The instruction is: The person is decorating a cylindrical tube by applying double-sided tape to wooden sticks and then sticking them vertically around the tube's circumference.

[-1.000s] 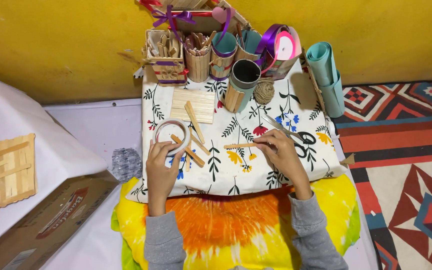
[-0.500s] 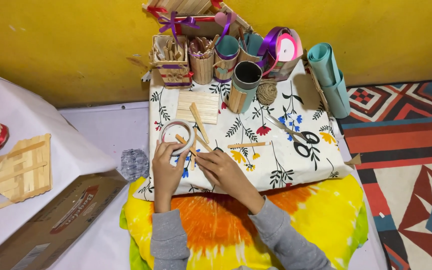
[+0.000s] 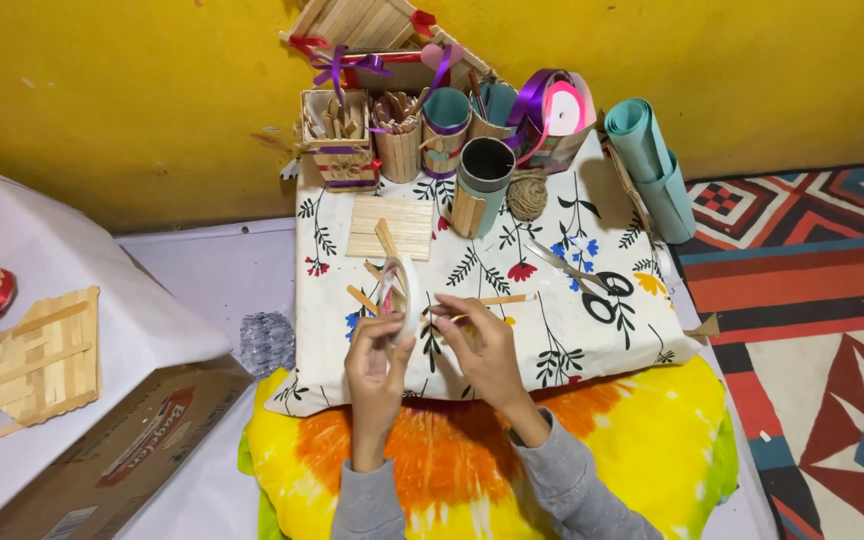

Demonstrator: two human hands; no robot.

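Yellow wall behind, white floor sheet w/ a patterned rug (image 3: 812, 330) at right; our work surface is a floral cloth (image 3: 592, 350) laid over a low pad, yellow-orange tie-dye fabric (image 3: 632, 440) nearest us. Along the back of the cloth: stick-built holders (image 3: 337, 135), a teal tube cup (image 3: 482, 185), a twine ball (image 3: 527, 193), ribbon spools (image 3: 557, 105), rolled teal paper (image 3: 652, 165). Mid cloth a flat mat of joined sticks (image 3: 392, 228), loose sticks (image 3: 362, 298) beside it, scissors (image 3: 592, 290) to the right, well apart from our hands. Cardboard box (image 3: 102, 450) w/ a stick panel (image 3: 42, 360) on white paper at left.

Our left hand (image 3: 377, 365) pinches a tape roll (image 3: 402, 295), held upright on edge, its opening facing sideways, just above the cloth's near-centre. Our right hand (image 3: 482, 345) has fingertips together at the roll's rim, pinching what looks like the tape end; can't tell for sure. One stick (image 3: 502, 299) lies behind the right hand, long axis left-right.
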